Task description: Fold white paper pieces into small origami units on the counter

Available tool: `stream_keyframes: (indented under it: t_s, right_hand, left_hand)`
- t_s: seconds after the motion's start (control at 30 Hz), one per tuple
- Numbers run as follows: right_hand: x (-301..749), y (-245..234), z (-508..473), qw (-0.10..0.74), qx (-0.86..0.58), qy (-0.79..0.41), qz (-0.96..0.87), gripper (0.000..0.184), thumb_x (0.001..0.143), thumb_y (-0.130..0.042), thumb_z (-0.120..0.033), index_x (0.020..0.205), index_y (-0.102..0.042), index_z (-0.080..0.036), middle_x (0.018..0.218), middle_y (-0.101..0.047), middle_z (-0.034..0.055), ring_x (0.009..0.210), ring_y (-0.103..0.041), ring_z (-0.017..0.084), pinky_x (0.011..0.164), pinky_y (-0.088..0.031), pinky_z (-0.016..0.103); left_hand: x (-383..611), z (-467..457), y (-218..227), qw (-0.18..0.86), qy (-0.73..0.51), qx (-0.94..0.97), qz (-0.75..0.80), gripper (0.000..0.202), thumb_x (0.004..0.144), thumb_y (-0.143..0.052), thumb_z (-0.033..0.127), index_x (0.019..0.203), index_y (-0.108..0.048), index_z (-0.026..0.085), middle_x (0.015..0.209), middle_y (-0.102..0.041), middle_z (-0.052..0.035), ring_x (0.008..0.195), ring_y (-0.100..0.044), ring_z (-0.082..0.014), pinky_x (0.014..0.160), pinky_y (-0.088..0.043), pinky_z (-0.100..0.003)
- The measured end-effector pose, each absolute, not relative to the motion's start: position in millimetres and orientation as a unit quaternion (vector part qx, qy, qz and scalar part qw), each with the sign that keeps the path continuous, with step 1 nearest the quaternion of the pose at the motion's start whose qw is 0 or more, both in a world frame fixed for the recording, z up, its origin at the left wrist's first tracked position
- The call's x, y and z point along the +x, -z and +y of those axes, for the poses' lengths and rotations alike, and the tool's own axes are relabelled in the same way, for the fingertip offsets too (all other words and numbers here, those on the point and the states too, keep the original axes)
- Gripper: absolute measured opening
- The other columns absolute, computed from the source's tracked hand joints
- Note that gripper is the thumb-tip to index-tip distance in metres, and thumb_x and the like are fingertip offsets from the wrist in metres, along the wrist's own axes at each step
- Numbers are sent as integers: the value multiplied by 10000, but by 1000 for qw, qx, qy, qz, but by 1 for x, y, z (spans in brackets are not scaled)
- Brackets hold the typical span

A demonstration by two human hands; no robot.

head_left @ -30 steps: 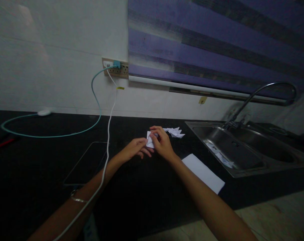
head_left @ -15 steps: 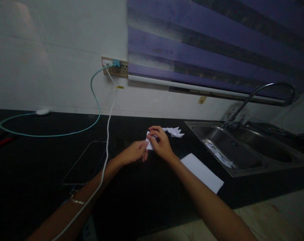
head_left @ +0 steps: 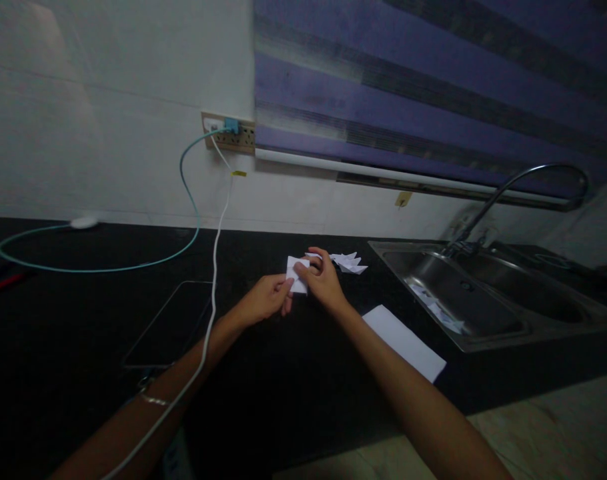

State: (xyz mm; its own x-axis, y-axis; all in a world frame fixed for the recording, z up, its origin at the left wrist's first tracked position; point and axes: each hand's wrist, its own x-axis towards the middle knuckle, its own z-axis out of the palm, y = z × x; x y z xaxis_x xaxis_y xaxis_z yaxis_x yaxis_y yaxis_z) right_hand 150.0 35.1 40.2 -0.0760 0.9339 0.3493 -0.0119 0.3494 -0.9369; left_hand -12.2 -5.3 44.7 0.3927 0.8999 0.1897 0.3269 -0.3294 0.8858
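A small folded piece of white paper point(head_left: 296, 268) is held up between my two hands over the black counter. My left hand point(head_left: 269, 297) pinches its lower left edge, thumb on the front. From the right, my right hand point(head_left: 324, 280) grips it with the thumb across its face and the fingers behind. Just beyond my right hand lie several pointed folded paper pieces point(head_left: 351, 263). A stack of white paper sheets point(head_left: 403, 340) rests on the counter, partly covered by my right forearm.
A steel sink point(head_left: 458, 293) with a curved faucet point(head_left: 513, 177) is set in the counter at right. To the left lies a dark phone-like slab point(head_left: 171, 323). A white cable point(head_left: 216, 267) hangs across my left arm, and a teal cable point(head_left: 108, 270) loops near the wall.
The folded paper has shifted slightly left and turned, showing more of its face. My right hand's fingers have opened out a little; its thumb now lies across the paper.
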Motion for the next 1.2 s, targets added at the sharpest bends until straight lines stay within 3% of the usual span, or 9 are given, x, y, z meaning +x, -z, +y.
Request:
stream_keyframes:
  t_s: [0.1, 0.27, 0.43, 0.63, 0.8, 0.97, 1.2]
  right_hand:
    - [150, -40, 36, 520, -360, -538, -557, 522, 669, -808, -386, 1082, -552, -196, 752, -630, -22, 627, -604, 128, 617, -499, 271]
    - [149, -37, 35, 516, -317, -580, -546, 534, 572, -875, -334, 1001, -590, -194, 830, -693, 23, 761, -677, 176, 739, -542, 325]
    - [150, -41, 33, 534, -352, -530, -556, 532, 550, -880, -396, 956, -607, -188, 751, -665, 12, 689, -644, 165, 612, -518, 290]
    - [154, -42, 32, 524, -383, -492, -580, 390, 573, -863, -445, 696, -595, -190, 619, -586, -7, 573, -541, 139, 508, -412, 263]
    - [157, -42, 36, 516, -384, -488, -590, 388, 690, -767, -518, 600, -576, -193, 567, -520, -15, 529, -452, 122, 490, -329, 254]
    - [158, -49, 30, 538, -391, -440, -604, 407, 696, -764, -496, 539, -559, -181, 533, -422, -40, 508, -331, 96, 493, -233, 253]
    - [158, -50, 30, 542, -367, -384, -651, 363, 761, -731, -441, 544, -604, -179, 568, -436, -34, 549, -369, 103, 531, -276, 252]
  left_hand:
    - [-13, -6, -48, 395, -375, 731, 411, 454, 974, -384, 497, 702, -546, 171, 539, -600, -10, 467, -561, -120, 461, -378, -216]
    - [-13, -6, -48, 395, -373, 737, 402, 508, 964, -372, 560, 700, -556, 167, 549, -605, -15, 468, -564, -118, 460, -385, -217]
    - [-11, -3, -44, 421, -376, 727, 391, 505, 944, -405, 591, 701, -548, 173, 514, -592, -7, 453, -561, -118, 481, -415, -225]
    - [-13, -3, -44, 430, -364, 729, 389, 514, 948, -377, 599, 688, -522, 179, 492, -578, 0, 437, -546, -116, 477, -409, -225]
    - [-16, -2, -43, 422, -369, 730, 391, 478, 960, -379, 552, 683, -508, 185, 501, -584, 2, 436, -540, -115, 482, -406, -227]
    - [-18, -1, -44, 423, -365, 735, 385, 452, 956, -414, 521, 690, -536, 176, 536, -589, -1, 475, -547, -116, 504, -405, -226]
    - [-21, 2, -44, 373, -425, 722, 399, 335, 895, -541, 426, 704, -586, 154, 605, -574, 11, 530, -492, -110, 491, -358, -213]
